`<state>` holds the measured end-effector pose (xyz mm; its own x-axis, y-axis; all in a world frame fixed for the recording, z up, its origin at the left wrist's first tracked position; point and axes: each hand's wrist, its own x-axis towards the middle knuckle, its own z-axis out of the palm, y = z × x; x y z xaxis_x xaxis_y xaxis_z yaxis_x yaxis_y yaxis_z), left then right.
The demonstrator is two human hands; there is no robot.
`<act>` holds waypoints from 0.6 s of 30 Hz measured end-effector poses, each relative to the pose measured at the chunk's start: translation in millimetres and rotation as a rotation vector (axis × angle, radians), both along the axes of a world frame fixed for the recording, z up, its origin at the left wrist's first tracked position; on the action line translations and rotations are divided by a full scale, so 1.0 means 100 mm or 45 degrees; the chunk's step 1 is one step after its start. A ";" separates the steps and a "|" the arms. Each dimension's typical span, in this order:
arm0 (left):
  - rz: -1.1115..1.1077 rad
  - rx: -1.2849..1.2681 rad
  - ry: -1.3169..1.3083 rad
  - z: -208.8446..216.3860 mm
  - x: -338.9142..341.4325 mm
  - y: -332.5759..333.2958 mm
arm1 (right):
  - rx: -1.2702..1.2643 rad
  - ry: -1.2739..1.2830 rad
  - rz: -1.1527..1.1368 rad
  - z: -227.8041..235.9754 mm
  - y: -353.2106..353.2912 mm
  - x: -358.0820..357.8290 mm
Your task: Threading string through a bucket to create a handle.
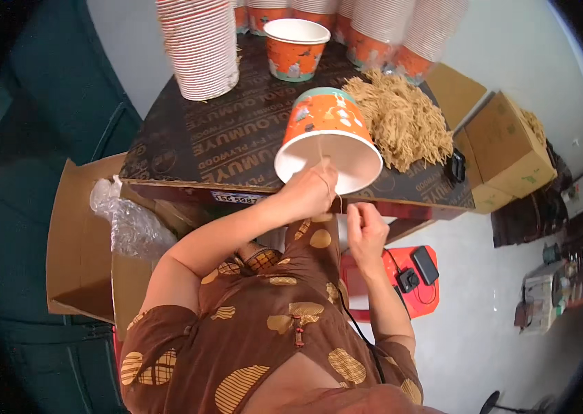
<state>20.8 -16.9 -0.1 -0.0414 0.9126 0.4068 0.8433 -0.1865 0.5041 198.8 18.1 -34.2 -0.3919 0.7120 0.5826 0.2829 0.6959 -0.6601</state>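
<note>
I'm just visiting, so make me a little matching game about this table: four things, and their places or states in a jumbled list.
Things
1. Front cup
2. Single cup behind it
3. Heap of string
4. Clear plastic wrap

Places and states
A. tan and tangled, on the right side of the table
B. at the cardboard box on the left
C. tipped over, the left hand at its mouth
D. standing upright, mouth up

Pairs: 1-C, 2-D, 3-A, 4-B

Orange cup [329, 114], white inside, tipped on its side on the counter [229, 131]; thin string [340, 200] at its mouth.
</note>
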 end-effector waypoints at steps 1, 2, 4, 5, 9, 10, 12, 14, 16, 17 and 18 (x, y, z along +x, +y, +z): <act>-0.029 -0.016 -0.038 -0.01 0.00 -0.04 | -0.002 0.018 -0.036 0.02 0.03 -0.01; -0.057 -0.032 -0.075 -0.01 0.01 -0.09 | -0.050 0.048 -0.084 0.06 0.05 -0.04; -0.131 0.047 -0.053 0.04 0.03 -0.20 | -0.035 -0.033 -0.124 0.14 0.12 -0.06; -0.136 0.075 0.049 0.06 0.04 -0.25 | -0.027 -0.057 -0.130 0.14 0.18 -0.09; -0.292 -0.115 0.175 0.31 0.06 -0.72 | 0.026 -0.057 -0.104 0.19 0.34 -0.17; -0.342 -0.292 0.207 0.52 0.05 -0.87 | 0.042 -0.043 -0.075 0.10 0.42 -0.18; -0.395 -0.510 0.218 0.92 -0.06 -1.07 | -0.165 -0.006 0.008 0.19 0.41 -0.20; -0.099 -0.476 0.012 1.20 -0.20 -1.20 | -0.008 0.030 0.042 0.25 0.34 -0.21; 0.337 0.051 -0.510 1.14 -0.32 -1.25 | 0.238 0.036 0.063 0.21 0.29 -0.14; 0.459 0.135 -0.659 1.14 -0.40 -1.25 | 0.351 0.076 0.110 0.14 0.29 -0.10; 0.510 0.251 -0.497 1.13 -0.47 -1.26 | 0.484 0.161 0.214 0.17 0.25 -0.10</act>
<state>-26.5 -143.4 112.6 -0.5475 0.7038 0.4527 0.6267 -0.0135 0.7791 188.5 43.4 -17.6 -0.3929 0.3699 0.8419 0.0784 0.9257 -0.3701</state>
